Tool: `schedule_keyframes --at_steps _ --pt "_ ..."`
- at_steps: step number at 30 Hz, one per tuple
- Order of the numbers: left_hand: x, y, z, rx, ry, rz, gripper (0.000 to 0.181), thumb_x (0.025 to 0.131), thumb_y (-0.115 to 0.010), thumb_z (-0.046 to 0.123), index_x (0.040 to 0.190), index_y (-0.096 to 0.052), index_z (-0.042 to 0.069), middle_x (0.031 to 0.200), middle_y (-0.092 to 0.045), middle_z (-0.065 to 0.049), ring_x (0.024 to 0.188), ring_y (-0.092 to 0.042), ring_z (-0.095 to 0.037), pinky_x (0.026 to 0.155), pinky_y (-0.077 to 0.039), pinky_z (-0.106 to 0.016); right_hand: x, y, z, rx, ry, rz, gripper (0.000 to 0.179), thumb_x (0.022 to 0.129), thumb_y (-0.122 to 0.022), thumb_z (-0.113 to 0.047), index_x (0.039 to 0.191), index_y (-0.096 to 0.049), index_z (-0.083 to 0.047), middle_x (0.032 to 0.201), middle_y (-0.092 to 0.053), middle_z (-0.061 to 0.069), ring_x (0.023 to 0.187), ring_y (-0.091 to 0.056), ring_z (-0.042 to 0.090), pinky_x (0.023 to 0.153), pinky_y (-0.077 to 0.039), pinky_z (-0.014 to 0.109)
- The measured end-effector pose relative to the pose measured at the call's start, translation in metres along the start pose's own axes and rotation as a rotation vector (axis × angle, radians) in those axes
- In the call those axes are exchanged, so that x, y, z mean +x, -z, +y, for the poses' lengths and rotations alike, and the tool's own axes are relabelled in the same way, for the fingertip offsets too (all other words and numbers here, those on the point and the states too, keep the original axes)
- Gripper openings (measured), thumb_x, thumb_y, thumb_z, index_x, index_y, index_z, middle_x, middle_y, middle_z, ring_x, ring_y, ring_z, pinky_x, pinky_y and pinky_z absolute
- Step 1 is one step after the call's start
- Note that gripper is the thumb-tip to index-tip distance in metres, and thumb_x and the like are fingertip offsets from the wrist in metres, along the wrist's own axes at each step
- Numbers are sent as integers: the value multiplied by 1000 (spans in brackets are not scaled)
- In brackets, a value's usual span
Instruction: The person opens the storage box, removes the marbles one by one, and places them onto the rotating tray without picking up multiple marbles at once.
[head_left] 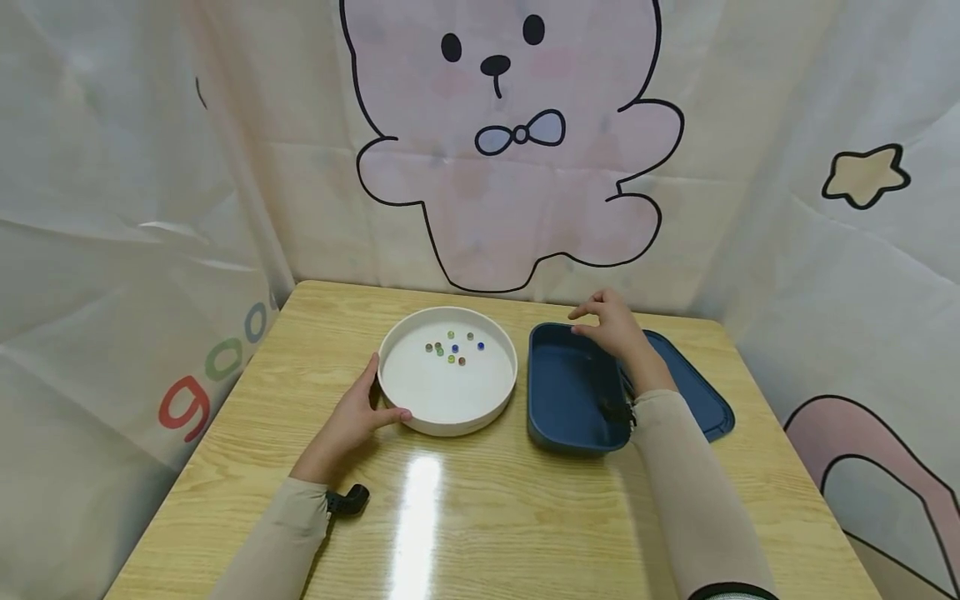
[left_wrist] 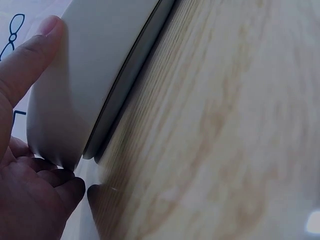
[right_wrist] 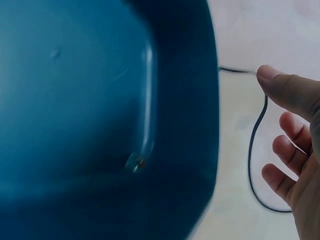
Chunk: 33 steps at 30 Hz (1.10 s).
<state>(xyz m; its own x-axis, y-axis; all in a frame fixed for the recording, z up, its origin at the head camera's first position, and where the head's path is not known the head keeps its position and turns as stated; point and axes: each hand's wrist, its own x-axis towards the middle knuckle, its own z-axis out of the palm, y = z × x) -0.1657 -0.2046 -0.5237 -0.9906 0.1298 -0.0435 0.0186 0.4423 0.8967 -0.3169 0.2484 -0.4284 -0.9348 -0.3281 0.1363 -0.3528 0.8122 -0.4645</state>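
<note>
A round white tray lies on the table with several small glass marbles in its far half. My left hand holds the tray at its left side; in the left wrist view the thumb presses the tray wall and the other fingers curl at its lower edge. My right hand hovers over the far right corner of a deep blue box, fingers loosely bent and nothing between them. A single marble sits in a corner of the box in the right wrist view.
A flat blue lid lies right of the box, partly hidden by the right forearm. Behind the wooden table hangs a cloth with a bear drawing. More cloth borders the table on both sides.
</note>
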Motion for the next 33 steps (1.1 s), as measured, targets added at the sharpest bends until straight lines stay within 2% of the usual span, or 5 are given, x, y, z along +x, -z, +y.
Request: schedule_keyframes --at_steps 8,13,18,25,33 --pt "0 0 2 5 -3 -2 132 77 -90 44 166 4 13 172 0 -9 159 -2 -31 127 -12 -55 -13 -5 24 -31 -70 -14 25 91 -80 -17 115 -78 -10 123 -46 21 114 -42 39 97 -38 56" --pt "0 0 2 23 -3 2 133 77 -89 46 166 4 12 172 0 -10 159 -4 -33 127 -13 -56 -18 -12 34 -25 -120 -78 28 91 -81 -18 117 -77 -9 128 -46 26 115 -42 40 96 -40 59" --pt "0 1 0 36 -7 4 134 76 -88 49 166 4 13 172 0 -9 158 -5 -34 127 -14 -56 -19 -17 39 -35 -160 -138 30 91 -80 -18 119 -76 -9 136 -43 30 124 -41 44 103 -39 63" --pt "-1 2 0 44 5 3 135 75 -88 53 166 4 12 172 -1 -11 158 -5 -36 126 -14 -58 -16 -24 45 -93 -182 -190 28 90 -80 -17 117 -77 -11 135 -43 28 123 -43 45 101 -41 63" --pt "0 1 0 33 2 -2 135 75 -88 53 166 4 12 172 0 -10 158 -4 -35 126 -14 -58 -19 -30 42 -113 -226 -203 26 89 -81 -15 115 -78 -9 136 -43 30 124 -44 48 103 -41 64"
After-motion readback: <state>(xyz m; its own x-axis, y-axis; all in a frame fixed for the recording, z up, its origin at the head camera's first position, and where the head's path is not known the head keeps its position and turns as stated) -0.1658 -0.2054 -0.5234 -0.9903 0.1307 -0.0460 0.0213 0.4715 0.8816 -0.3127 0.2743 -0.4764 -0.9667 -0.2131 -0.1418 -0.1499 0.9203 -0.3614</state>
